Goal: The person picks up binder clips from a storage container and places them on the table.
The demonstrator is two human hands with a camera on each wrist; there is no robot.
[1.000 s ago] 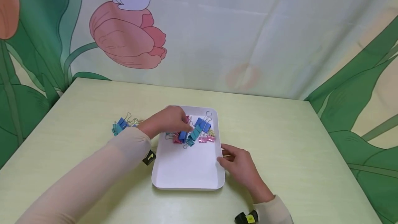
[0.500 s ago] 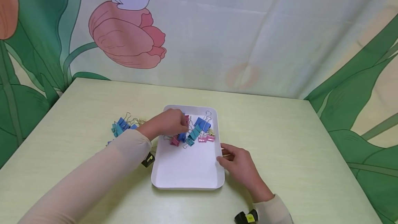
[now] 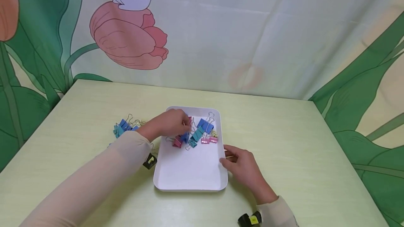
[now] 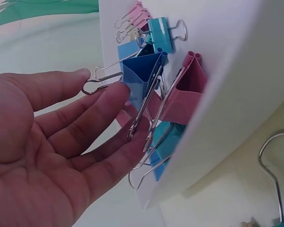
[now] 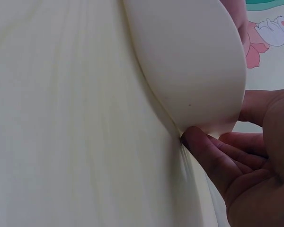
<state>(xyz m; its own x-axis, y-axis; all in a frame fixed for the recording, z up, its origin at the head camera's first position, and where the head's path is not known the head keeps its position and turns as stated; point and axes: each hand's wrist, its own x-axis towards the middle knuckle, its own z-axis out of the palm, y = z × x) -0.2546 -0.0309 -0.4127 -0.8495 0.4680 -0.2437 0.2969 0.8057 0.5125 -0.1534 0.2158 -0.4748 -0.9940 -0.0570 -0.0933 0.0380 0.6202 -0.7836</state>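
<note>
In the head view, my left hand is over the far left part of the white tray. The left wrist view shows its thumb and fingers around a blue binder clip, with the thumb at a wire handle. Beside it sits a dark pink binder clip, whose wire handle runs by the lower fingers. A teal binder clip lies beyond. My right hand holds the tray's right edge, its thumb against the wall in the right wrist view.
Inside the tray are several more clips, including a blue one and small pink ones. Left of the tray, a pile of binder clips lies on the table, partly hidden by the left arm. A printed curtain hangs behind.
My left hand has shifted slightly left within the tray, and the dark pink clip below it has moved a little left and shows more. The right hand stays at the tray's edge.
</note>
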